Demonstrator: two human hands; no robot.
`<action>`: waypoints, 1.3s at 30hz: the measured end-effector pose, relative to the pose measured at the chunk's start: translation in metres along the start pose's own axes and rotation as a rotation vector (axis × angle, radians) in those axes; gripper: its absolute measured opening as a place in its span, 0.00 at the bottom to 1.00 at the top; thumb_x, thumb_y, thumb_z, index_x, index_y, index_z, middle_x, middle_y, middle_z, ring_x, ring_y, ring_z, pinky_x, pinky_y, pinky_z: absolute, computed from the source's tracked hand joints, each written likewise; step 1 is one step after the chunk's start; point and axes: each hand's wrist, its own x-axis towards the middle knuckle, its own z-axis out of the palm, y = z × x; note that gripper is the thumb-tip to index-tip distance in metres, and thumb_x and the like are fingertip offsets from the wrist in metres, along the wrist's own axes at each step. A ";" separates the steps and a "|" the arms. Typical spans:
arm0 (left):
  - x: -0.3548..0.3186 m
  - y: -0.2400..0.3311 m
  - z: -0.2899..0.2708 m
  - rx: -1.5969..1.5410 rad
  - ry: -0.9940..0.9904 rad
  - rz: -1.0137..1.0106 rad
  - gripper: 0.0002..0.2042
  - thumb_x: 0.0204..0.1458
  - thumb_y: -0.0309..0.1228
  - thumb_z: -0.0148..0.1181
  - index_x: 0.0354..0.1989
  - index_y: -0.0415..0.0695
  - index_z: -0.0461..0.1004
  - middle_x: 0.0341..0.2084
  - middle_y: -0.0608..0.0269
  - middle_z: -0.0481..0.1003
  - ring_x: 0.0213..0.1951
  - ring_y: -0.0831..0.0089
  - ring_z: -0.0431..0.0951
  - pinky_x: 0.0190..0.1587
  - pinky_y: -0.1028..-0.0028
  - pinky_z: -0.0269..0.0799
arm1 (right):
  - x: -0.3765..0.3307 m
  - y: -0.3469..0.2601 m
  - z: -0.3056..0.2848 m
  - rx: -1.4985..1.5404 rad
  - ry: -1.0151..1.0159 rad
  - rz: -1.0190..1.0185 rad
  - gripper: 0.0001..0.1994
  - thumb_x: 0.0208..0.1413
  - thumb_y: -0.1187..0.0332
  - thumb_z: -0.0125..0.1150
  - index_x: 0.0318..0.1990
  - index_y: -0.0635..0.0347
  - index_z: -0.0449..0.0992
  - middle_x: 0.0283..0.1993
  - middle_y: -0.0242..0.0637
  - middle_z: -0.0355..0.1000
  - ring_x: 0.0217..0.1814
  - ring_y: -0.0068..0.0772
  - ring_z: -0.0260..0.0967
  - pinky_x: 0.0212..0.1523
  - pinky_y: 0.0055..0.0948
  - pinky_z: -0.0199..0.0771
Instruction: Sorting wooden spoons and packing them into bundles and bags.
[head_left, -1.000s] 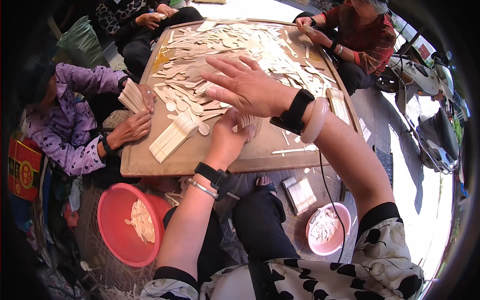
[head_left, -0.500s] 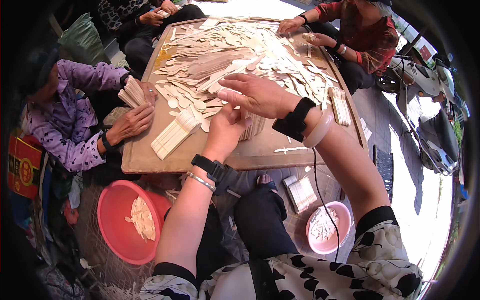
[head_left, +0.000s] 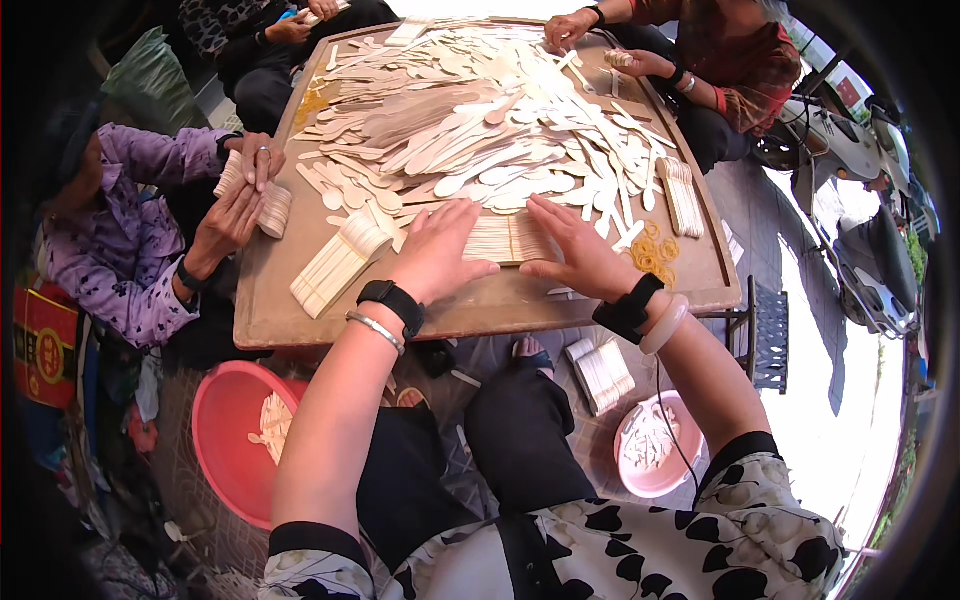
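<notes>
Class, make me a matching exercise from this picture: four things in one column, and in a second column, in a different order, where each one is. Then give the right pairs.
Things
1. Red basin
2. Pink bowl
3. Yellow rubber bands
4. Row of wooden sticks

Places
A. On the table, near its right edge
B. On the ground, lower left, under the table's left corner
C. Between the left hand and the right hand
D. On the ground, beside the person's right arm

Pairs: 1-B, 2-D, 3-A, 4-C
</notes>
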 end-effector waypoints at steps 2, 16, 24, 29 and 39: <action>0.001 0.001 0.012 0.063 0.008 0.017 0.39 0.53 0.45 0.69 0.71 0.40 0.63 0.71 0.50 0.63 0.75 0.59 0.57 0.76 0.56 0.48 | 0.000 0.004 -0.001 -0.005 0.002 -0.001 0.43 0.55 0.55 0.74 0.74 0.65 0.59 0.75 0.54 0.59 0.77 0.54 0.55 0.75 0.43 0.57; 0.037 0.022 0.025 -0.187 -0.052 0.062 0.40 0.46 0.29 0.74 0.69 0.36 0.63 0.58 0.43 0.74 0.62 0.49 0.72 0.65 0.58 0.68 | -0.004 0.002 -0.003 0.110 0.046 0.046 0.37 0.50 0.62 0.76 0.67 0.67 0.68 0.61 0.55 0.72 0.65 0.55 0.68 0.65 0.42 0.69; 0.018 0.011 0.021 -0.114 0.022 0.128 0.54 0.47 0.45 0.77 0.78 0.42 0.47 0.73 0.43 0.58 0.75 0.50 0.57 0.75 0.55 0.53 | -0.012 0.006 0.013 0.070 0.118 0.030 0.41 0.56 0.57 0.72 0.71 0.69 0.61 0.73 0.60 0.59 0.75 0.59 0.58 0.71 0.42 0.63; -0.008 -0.008 0.026 0.190 -0.145 -0.014 0.53 0.55 0.57 0.65 0.79 0.42 0.42 0.79 0.50 0.42 0.80 0.59 0.39 0.78 0.48 0.36 | -0.011 0.001 0.024 -0.021 0.140 0.039 0.41 0.65 0.47 0.60 0.73 0.71 0.56 0.79 0.60 0.49 0.81 0.55 0.48 0.77 0.43 0.51; -0.015 -0.002 0.034 0.252 -0.172 -0.054 0.53 0.58 0.61 0.57 0.80 0.42 0.37 0.80 0.50 0.36 0.81 0.58 0.32 0.78 0.45 0.30 | -0.009 -0.023 0.026 -0.294 -0.031 0.034 0.43 0.62 0.46 0.60 0.75 0.67 0.52 0.80 0.55 0.49 0.83 0.51 0.46 0.78 0.49 0.47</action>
